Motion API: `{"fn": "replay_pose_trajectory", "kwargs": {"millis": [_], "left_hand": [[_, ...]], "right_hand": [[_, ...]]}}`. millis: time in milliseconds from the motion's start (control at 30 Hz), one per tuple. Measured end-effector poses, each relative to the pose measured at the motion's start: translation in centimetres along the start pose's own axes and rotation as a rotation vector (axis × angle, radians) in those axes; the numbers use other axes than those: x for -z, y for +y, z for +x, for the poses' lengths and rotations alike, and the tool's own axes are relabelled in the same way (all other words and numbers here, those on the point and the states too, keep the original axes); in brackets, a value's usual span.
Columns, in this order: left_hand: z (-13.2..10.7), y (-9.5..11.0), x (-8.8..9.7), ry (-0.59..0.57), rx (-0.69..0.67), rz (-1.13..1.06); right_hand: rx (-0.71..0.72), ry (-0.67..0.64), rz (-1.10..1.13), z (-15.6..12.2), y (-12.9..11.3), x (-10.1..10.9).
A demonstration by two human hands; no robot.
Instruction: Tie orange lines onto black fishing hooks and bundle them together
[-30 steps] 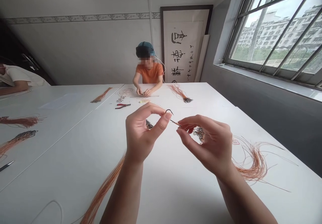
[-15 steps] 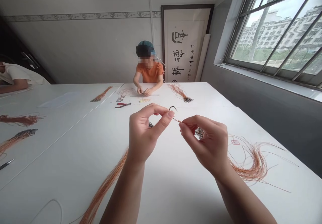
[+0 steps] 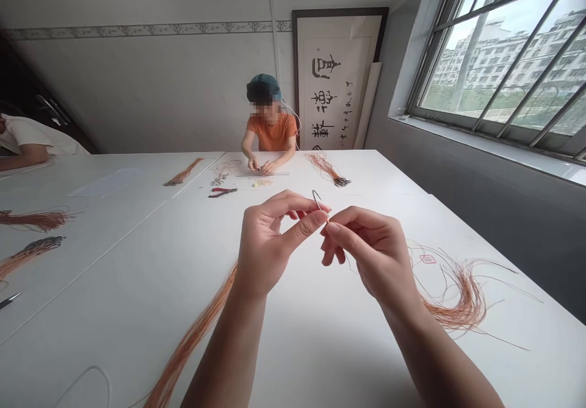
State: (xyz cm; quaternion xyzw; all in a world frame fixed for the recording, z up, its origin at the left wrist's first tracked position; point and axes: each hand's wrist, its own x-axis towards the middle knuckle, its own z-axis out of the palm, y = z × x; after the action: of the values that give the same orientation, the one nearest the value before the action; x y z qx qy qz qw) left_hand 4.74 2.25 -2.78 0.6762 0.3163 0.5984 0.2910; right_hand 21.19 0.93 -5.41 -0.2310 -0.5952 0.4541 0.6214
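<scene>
Above the white table (image 3: pixel 137 273), my left hand (image 3: pixel 270 246) pinches a small dark hook (image 3: pixel 317 198) between thumb and forefinger. My right hand (image 3: pixel 373 255) meets it fingertip to fingertip, pinching the thin orange thread at the hook's shank. A long bundle of orange threads (image 3: pixel 192 341) lies on the table under my left forearm. A tangled orange bundle (image 3: pixel 458 298) lies to the right of my right hand.
A person in an orange shirt (image 3: pixel 272 133) works at the table's far end, with red-handled pliers (image 3: pixel 223 192) and thread bundles (image 3: pixel 327 170) nearby. More bundles (image 3: pixel 36 218) lie at the left. A second person's arm (image 3: pixel 22 151) rests far left. Windows line the right wall.
My hands have come together: the right hand moved left and up until its fingertips touch the left hand's. The hook turned more upright. Dark hook clusters behind my hands are now hidden.
</scene>
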Motion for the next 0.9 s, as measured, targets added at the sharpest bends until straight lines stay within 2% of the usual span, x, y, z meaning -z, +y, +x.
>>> {"fn": "replay_pose_trajectory", "kwargs": {"millis": [167,367,467,567,733,900], "left_hand": [[-0.3,0.3,-0.5,0.035,-0.045,0.058],[-1.0,0.9,-1.6,0.151,-0.053,0.152],[-1.1,1.0,-1.7,0.172,-0.029,0.159],[-0.9,0.8,-1.4,0.13,0.034,0.064],[-0.6,0.7,-0.8,-0.036,0.132,-0.174],[-0.6,0.7,-0.6,-0.039,0.107,-0.178]], "right_hand": [[0.124,0.012,-0.122,-0.2,-0.2,-0.2],[0.559,0.145,-0.597,-0.3,0.2,-0.9],[0.654,0.16,-0.661,-0.3,0.5,-1.1],[0.563,0.139,-0.563,-0.4,0.3,-1.0],[0.206,0.041,-0.138,-0.7,-0.2,-0.6],[0.075,0.011,0.065,-0.8,-0.1,-0.4]]}}
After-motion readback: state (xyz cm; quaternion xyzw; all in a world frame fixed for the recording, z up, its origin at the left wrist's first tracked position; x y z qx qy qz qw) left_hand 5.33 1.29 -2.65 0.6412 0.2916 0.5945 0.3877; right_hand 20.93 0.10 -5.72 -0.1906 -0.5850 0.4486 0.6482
